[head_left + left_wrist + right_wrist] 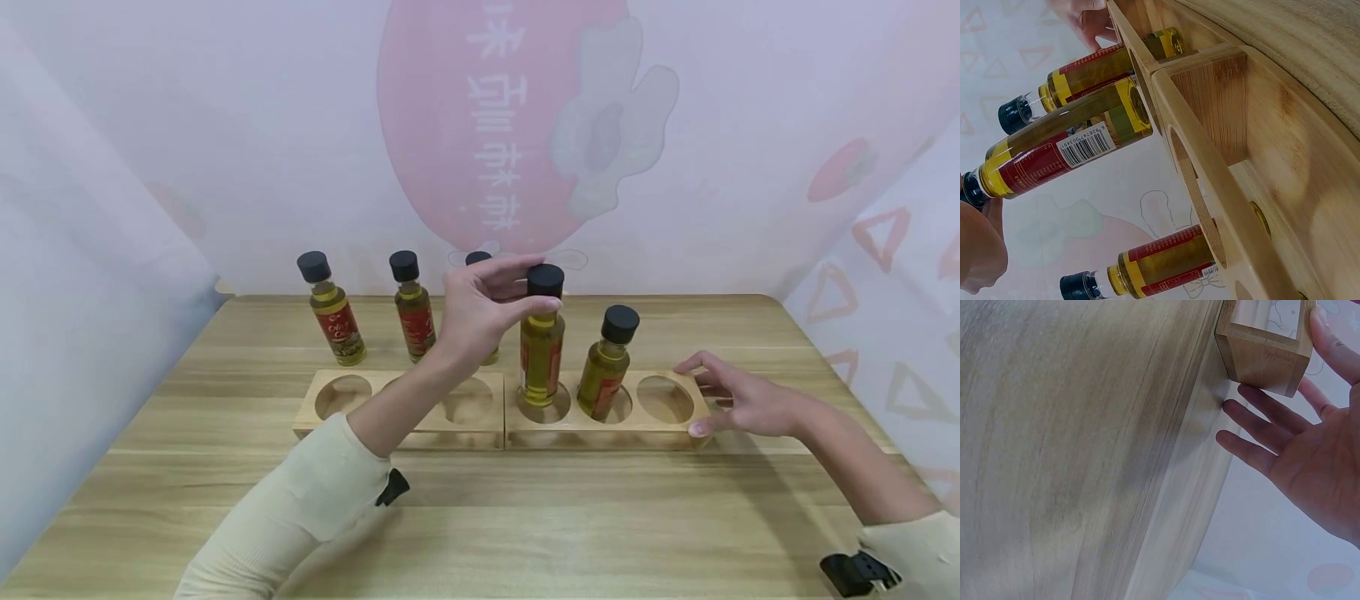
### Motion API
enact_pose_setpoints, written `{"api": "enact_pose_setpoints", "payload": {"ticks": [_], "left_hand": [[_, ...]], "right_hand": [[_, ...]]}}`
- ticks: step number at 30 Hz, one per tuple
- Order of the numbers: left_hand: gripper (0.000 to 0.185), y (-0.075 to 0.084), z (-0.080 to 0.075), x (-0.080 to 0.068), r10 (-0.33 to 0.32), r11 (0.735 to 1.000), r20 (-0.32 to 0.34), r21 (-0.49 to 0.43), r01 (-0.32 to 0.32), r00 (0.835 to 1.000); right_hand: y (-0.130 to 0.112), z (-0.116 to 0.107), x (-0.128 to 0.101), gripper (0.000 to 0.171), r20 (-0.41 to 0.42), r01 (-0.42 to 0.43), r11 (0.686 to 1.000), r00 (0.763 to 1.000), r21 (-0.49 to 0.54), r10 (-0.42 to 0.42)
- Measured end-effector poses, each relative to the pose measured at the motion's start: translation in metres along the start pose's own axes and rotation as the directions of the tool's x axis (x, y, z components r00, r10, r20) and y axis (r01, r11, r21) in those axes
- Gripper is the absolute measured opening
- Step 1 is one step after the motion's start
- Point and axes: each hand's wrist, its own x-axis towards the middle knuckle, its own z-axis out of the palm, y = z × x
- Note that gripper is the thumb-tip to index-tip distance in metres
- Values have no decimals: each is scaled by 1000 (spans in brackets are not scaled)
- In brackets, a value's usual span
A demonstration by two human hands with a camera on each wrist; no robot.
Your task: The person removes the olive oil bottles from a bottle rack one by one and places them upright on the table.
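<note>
two hands at work. left hand, centre of the head frame: fingertips and thumb pinched on the black cap of an oil bottle, holding it upright so its base sits in a round hole of the right wooden rack. right hand, right of frame: fingers straight and spread, thumb against the rack's end, seemingly to steady it. second bottle leans tilted in the next hole; the last hole is vacant. left wooden rack abuts, holes vacant. three bottles stand behind on the wooden table: far-left bottle, middle bottle, one mostly hidden by the hand.
</note>
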Motion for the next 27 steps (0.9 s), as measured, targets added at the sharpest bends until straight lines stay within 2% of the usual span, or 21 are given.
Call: {"api": "enact_pose_setpoints", "payload": {"ticks": [8,20,27], "left_hand": [[46,0,0,4,-6,1000,-21,8,6,1000],[44,-2,0,10,-6,999,-23,-42,5,1000],[44,-4,0,16,16,999,-38,-41,-18,999]], "right_hand": [[-1,0,1,69,7,-7,1000,1000,2,7],[1,0,1,68,12,12,1000,1000,6,-12],[-1,-1,2,69,15,-11,1000,1000,14,11]]}}
